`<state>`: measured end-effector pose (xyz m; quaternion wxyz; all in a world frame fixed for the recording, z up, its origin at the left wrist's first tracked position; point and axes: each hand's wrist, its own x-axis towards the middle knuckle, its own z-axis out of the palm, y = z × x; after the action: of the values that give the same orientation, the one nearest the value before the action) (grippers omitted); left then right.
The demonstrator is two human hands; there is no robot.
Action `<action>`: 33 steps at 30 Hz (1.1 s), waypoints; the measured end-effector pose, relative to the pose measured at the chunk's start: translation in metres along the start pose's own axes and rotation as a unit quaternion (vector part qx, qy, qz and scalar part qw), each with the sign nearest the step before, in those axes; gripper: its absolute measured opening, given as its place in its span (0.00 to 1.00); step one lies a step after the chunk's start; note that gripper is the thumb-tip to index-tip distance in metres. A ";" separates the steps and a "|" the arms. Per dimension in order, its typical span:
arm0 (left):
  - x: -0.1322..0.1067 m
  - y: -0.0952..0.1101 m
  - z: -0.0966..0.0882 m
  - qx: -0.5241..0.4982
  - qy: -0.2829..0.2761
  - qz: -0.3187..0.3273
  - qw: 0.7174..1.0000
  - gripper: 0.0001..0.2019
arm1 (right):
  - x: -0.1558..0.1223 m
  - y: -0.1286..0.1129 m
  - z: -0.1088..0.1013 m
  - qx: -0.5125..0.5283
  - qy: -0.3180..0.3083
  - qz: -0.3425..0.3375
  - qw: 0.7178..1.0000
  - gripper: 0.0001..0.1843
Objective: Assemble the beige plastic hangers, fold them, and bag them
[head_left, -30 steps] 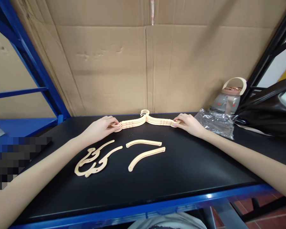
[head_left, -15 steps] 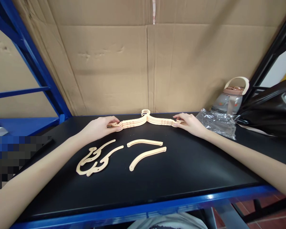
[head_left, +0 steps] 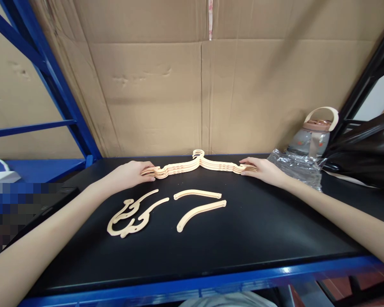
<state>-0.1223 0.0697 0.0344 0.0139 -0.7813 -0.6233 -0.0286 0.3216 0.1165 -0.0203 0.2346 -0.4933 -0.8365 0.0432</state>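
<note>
A stack of several cream-coloured clothes hangers (head_left: 182, 167) lies at the back of the black tabletop, hooks towards the cardboard. My left hand (head_left: 132, 175) has its fingers and thumb closed around the stack's left end. At the opposite end, my right hand (head_left: 262, 169) pinches the right tips of the stack. In front lie loose hanger pieces of the same colour: a curved bar (head_left: 198, 193), a second curved bar (head_left: 200, 214) nearer me, and hooked arm pieces (head_left: 141, 221) beside a large curved hook on the left.
A clear water bottle (head_left: 309, 138) with a brown lid stands at the back right, crumpled clear plastic (head_left: 297, 170) before it. A black bag (head_left: 368, 149) lies further right. Cardboard (head_left: 153, 98) walls the back. A blue rail (head_left: 198, 288) edges the black tabletop (head_left: 259, 243).
Both hands have slid slightly outward along the hanger ends, uncovering the notches near the tips. The whole view has shifted a little. The loose pieces lie as before.
</note>
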 end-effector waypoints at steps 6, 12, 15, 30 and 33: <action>-0.004 0.011 -0.001 0.052 0.016 -0.054 0.997 0.27 | -0.001 -0.005 0.000 -0.029 0.005 0.014 0.999 0.20; -0.007 0.020 -0.003 0.089 0.025 -0.068 0.993 0.22 | -0.002 -0.009 -0.001 -0.044 0.008 0.020 0.999 0.20; -0.008 0.023 -0.002 0.089 0.030 -0.067 0.993 0.21 | -0.002 -0.010 -0.001 -0.049 0.011 0.022 0.999 0.20; -0.006 0.010 -0.005 -0.006 0.017 -0.034 0.999 0.27 | -0.003 -0.011 -0.003 -0.049 0.012 0.009 0.999 0.22; -0.007 0.013 -0.006 -0.001 0.021 -0.045 0.999 0.25 | -0.002 -0.011 -0.003 -0.050 0.007 0.011 0.999 0.22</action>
<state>-0.1116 0.0597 0.0404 0.0255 -0.7515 -0.6576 -0.0463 0.3147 0.1084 -0.0151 0.2148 -0.5137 -0.8307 0.0010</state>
